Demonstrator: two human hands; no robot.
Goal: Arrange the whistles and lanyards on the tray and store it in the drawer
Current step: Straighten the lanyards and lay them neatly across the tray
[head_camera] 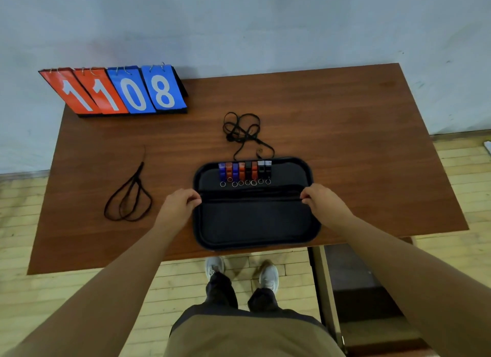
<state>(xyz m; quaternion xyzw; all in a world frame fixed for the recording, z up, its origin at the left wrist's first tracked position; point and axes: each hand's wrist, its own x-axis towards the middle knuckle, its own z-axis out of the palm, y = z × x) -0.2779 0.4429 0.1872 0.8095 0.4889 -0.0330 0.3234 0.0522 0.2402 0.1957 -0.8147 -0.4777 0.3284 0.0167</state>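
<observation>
The black tray (252, 221) sits at the near edge of the worktop (358, 144), right in front of us. A row of whistles (244, 172), blue, orange and black, lines its far side, key rings toward us. A stretched lanyard (252, 194) crosses its middle. Our left grip (180, 201) pinches one end at the left rim, our right grip (322, 201) the other. A tangled lanyard (241, 129) lies just behind the tray, a looped lanyard (130, 199) well left, a flip scoreboard (117, 90) far left.
</observation>
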